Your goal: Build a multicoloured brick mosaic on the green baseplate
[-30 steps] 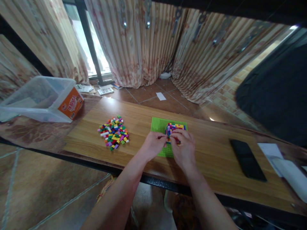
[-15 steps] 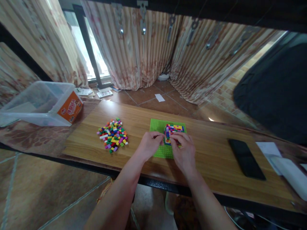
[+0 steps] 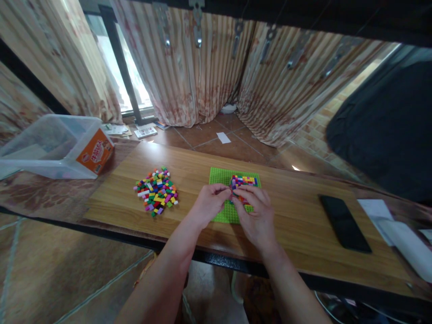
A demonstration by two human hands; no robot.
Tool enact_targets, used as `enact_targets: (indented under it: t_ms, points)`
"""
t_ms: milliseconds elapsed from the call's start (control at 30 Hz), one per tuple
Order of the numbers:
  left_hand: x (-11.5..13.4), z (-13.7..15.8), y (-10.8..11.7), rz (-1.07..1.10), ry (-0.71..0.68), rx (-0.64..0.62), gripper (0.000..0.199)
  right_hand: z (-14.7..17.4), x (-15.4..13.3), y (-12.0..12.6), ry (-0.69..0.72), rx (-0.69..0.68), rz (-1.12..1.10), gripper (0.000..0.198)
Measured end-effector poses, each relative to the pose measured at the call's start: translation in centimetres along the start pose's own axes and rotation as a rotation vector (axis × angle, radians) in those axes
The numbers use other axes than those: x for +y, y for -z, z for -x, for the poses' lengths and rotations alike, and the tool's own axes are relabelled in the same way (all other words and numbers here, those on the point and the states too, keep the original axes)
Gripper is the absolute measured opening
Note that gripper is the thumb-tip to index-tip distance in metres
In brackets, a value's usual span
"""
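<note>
A green studded baseplate [image 3: 218, 174] lies on the wooden board, bearing a small block structure [image 3: 245, 180] built of many-coloured toy bricks. My left hand [image 3: 212, 201] is at the structure's left side, thumb and forefinger pinched together. From the right, my right hand [image 3: 255, 210] reaches over the structure's near part, its fingers bent and thumb close to the left fingertips. Whatever sits between the fingertips is too small and hidden to make out. A loose pile of coloured toy bricks [image 3: 157, 191] lies to the left of my hands.
At the far left stands a clear plastic bin [image 3: 50, 168] with an orange label. A black phone-like slab [image 3: 344, 222] lies on the right of the wooden board [image 3: 189, 162], near white papers [image 3: 376, 213]. Striped curtains [image 3: 199, 76] hang behind.
My right thumb and fingers have shifted slightly left, closer to the left fingertips. The left hand stays almost in place, and the whole view has shifted a little.
</note>
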State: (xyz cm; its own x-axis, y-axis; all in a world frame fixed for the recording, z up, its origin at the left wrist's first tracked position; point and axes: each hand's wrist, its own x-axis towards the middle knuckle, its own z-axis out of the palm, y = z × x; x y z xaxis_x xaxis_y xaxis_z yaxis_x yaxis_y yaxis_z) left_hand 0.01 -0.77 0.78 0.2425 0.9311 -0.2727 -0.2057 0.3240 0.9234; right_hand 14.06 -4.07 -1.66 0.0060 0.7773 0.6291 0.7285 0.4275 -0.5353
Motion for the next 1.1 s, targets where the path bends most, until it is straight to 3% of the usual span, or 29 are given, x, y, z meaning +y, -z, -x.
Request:
enact_targets:
  t_ms: [200, 400, 600, 733, 1100]
  points:
    - [-0.2, 0.1, 0.2, -0.073, -0.012, -0.039, 0.029, 0.2, 0.0, -0.3, -0.009, 0.021, 0.010, 0.013]
    - [-0.3, 0.0, 0.3, -0.151, -0.028, -0.035, 0.031, 0.0, 0.2, 0.1, -0.037, 0.011, -0.001, 0.015]
    - [-1.0, -0.8, 1.0, -0.446, -0.118, 0.100, 0.030, -0.5, 2.3, 1.4, -0.143, 0.060, -0.049, 0.010]
    - [-1.2, -0.9, 1.0, -0.521, -0.086, 0.071, 0.028, -0.3, 3.5, 1.8, -0.211, 0.021, -0.093, 0.011]
    - [-1.2, -0.8, 0.5, -0.573, -0.096, 0.020, 0.025, 0.0, 2.7, 0.3, -0.133, -0.066, -0.021, 0.011]
